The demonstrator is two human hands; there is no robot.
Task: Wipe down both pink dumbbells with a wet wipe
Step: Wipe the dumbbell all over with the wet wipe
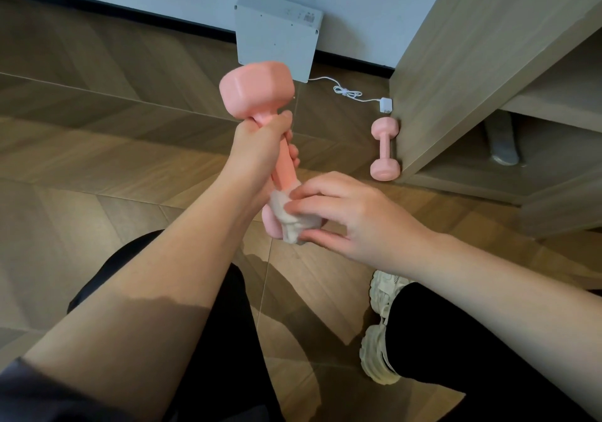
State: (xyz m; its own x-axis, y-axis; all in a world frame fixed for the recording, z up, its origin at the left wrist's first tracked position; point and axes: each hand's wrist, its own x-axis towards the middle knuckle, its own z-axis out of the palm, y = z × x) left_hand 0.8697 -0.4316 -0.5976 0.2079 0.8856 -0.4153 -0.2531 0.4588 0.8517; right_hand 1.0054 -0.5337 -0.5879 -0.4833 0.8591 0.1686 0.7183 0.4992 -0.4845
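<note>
My left hand (257, 147) grips the handle of a pink dumbbell (257, 90) and holds it up above the floor, its far head pointing away from me. My right hand (348, 216) pinches a crumpled white wet wipe (293, 222) against the near head of that dumbbell, which the wipe and my fingers mostly hide. A second pink dumbbell (385, 149) lies on the wooden floor to the right, touching the side of the wooden cabinet (456, 79).
A white flat device (277, 40) leans against the wall behind, with a white cable and plug (386, 105) trailing toward the cabinet. My legs in black trousers and a pale sneaker (379, 333) are below. Herringbone wood floor (97, 128) spreads to the left.
</note>
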